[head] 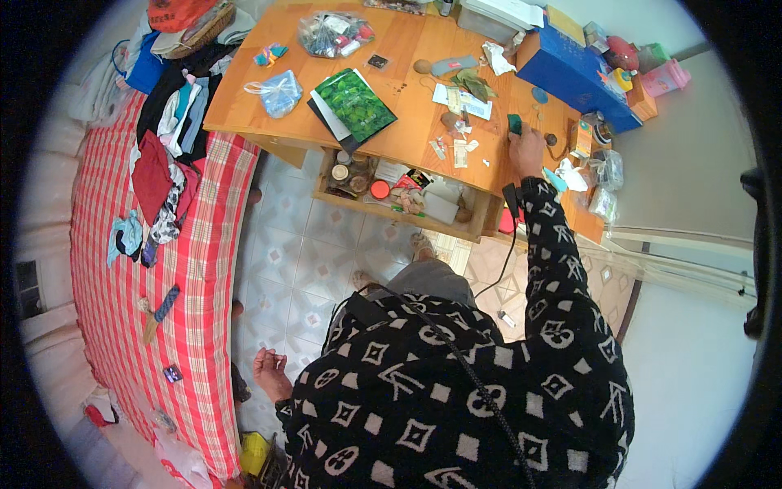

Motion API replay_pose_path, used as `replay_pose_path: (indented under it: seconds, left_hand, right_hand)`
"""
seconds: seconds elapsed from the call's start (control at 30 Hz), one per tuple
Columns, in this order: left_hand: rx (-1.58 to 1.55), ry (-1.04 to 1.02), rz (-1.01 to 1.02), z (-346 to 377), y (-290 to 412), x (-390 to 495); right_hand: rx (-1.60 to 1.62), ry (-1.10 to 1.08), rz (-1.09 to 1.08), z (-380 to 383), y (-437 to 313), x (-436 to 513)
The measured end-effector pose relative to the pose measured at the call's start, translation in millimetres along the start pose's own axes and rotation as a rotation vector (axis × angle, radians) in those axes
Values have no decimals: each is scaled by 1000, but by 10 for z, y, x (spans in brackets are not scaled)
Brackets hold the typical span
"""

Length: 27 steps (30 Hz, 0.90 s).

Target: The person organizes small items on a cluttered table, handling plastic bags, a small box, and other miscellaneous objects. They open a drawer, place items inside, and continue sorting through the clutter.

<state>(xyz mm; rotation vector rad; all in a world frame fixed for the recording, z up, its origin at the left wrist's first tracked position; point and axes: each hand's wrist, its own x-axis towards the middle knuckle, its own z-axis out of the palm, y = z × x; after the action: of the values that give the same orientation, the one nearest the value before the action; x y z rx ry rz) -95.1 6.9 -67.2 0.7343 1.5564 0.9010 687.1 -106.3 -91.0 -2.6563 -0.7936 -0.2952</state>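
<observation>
My right hand (pixel 526 150) is on the right side of the wooden desk (pixel 269 116), its fingers on a small dark green pad (pixel 515 124) that may be a scouring pad. Left of this hand lie scraps of paper (pixel 460 153) and a round brown object (pixel 450 120). A printed paper sheet (pixel 479 107) with dried leaves (pixel 470 82) sits farther back. An orange-and-white box (pixel 581 138) stands to the right of the hand. My left hand (pixel 272 373) hangs low beside my body, fingers loosely curled, with nothing visible in it.
An open drawer (pixel 342 200) full of jars and packets juts out below the desk edge. Green-covered booklets (pixel 353 104) and plastic bags (pixel 335 35) lie on the desk. A blue box (pixel 568 67) stands at the back right. Clothes (pixel 153 177) cover part of the bed (pixel 208 257) on the left.
</observation>
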Motion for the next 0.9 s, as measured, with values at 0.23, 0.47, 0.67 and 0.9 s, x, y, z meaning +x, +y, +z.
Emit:
replay_pose_path:
  seconds: [0.23,0.47,0.67,0.9]
  left_hand:
    - [-65,21,-6,493,-248,-507]
    - [-51,-19,-26,1029,-280,-571]
    - [-54,35,-67,1156,-300,-779]
    - [5,85,-81,1316,-298,-914]
  right_hand:
    - [55,-118,25,273,-380,51]
    - [303,-115,-84,121,-518,38]
    - [211,-17,86,92,292,574]
    - [312,-194,-25,424,-281,594]
